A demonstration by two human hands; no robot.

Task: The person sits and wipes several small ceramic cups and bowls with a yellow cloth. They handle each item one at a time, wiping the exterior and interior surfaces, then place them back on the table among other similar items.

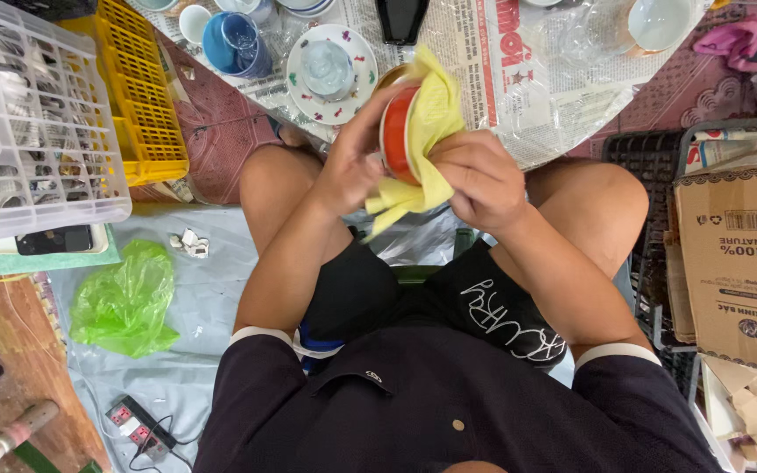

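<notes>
At the upper centre, our left hand (352, 166) grips the red cup (399, 133) steady, while our right hand (481, 180) fingers press the yellow cloth (431, 131) around it.

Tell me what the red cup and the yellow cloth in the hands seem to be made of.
The red cup looks like glazed ceramic: smooth, shiny, with a gold-coloured rim. The yellow cloth looks like soft, matte fabric, since it folds and drapes around the cup; the exact fibre is unclear.

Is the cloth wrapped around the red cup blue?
No, the cloth is yellow, draped over the red cup held between the left hand and right hand.
</notes>
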